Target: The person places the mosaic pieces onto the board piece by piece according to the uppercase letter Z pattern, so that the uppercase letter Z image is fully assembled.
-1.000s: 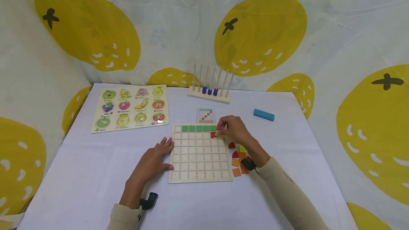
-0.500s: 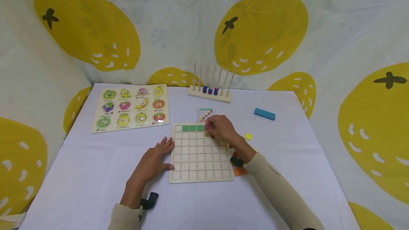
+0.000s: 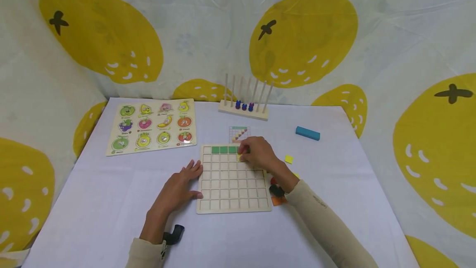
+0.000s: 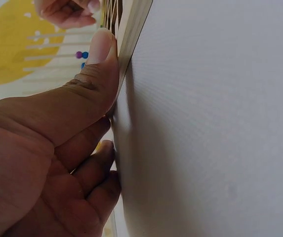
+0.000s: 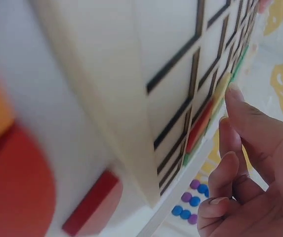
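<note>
A wooden grid board [image 3: 228, 185] lies on the white table, with green square tiles [image 3: 224, 149] in its far row. My left hand [image 3: 178, 189] rests along the board's left edge, fingers spread; in the left wrist view its thumb [image 4: 101, 49] touches the board's side. Over the far right part of the grid, my right hand [image 3: 258, 153] holds a small yellow tile [image 3: 239, 157] by its thumb and fingertips at a second-row cell. The right wrist view shows that yellow tile [image 5: 221, 91] beside a red piece [image 5: 199, 127] set in the grid.
Loose yellow [image 3: 289, 159], red and orange tiles [image 3: 278, 200] lie right of the board, partly under the right wrist. Behind it are a pattern card [image 3: 239, 132] and a peg stand [image 3: 243, 113]. A fruit puzzle [image 3: 152, 127] sits left, a blue block [image 3: 307, 133] right.
My right hand has moved left over the board with the yellow tile, then slightly nearer me, lowering the tile to the second row. The left hand has stayed put.
</note>
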Demonstrator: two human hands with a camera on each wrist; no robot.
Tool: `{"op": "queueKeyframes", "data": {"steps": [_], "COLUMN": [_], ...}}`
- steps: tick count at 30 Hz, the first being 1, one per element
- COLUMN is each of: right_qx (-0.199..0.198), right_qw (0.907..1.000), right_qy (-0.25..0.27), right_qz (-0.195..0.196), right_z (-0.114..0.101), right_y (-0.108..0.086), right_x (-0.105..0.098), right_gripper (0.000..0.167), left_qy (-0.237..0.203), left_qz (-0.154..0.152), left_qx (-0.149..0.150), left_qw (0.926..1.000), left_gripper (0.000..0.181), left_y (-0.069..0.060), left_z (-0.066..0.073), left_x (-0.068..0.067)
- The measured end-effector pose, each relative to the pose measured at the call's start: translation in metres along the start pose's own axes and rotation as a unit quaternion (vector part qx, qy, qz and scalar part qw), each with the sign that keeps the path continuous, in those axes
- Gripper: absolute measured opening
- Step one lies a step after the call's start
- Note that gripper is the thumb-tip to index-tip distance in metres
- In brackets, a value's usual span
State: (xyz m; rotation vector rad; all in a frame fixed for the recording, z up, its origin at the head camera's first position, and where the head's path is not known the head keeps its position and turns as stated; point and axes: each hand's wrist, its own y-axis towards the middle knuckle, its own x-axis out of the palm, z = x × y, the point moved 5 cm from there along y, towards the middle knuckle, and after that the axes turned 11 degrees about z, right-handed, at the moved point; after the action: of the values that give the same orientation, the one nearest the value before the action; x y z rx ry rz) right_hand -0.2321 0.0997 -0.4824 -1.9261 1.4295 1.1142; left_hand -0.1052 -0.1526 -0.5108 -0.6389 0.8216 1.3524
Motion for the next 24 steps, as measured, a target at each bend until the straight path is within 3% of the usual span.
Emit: {"op": "queueKeyframes", "data": {"steps": [11, 16, 24], "right_qx": [0.045, 0.084, 0.102], "right_qw": [0.9989, 0.9963, 0.9918], "right_qy": [0.013, -0.004, 0.001], "right_qz": [0.006, -0.017, -0.077], "right_z": [0.036, 0.056, 0.076], "right_y": [-0.020, -0.035, -0.051], "right_x": [-0.035, -0.043, -0.042], "right_gripper": [0.009, 0.011, 0.017], "left_qy": [0.002, 0.002, 0.000], "left_qz": [0.001, -0.001, -0.006], "left_qx": [-0.005, -0.005, -0.009], "left_qw": [1.0000, 1.0000, 0.9999], "left_gripper": [0.101, 0.101, 0.102], "left_y": [0.000, -0.001, 0.000], "left_z": [0.001, 0.000, 0.000], "left_x": [0.001, 0.001, 0.000]}}
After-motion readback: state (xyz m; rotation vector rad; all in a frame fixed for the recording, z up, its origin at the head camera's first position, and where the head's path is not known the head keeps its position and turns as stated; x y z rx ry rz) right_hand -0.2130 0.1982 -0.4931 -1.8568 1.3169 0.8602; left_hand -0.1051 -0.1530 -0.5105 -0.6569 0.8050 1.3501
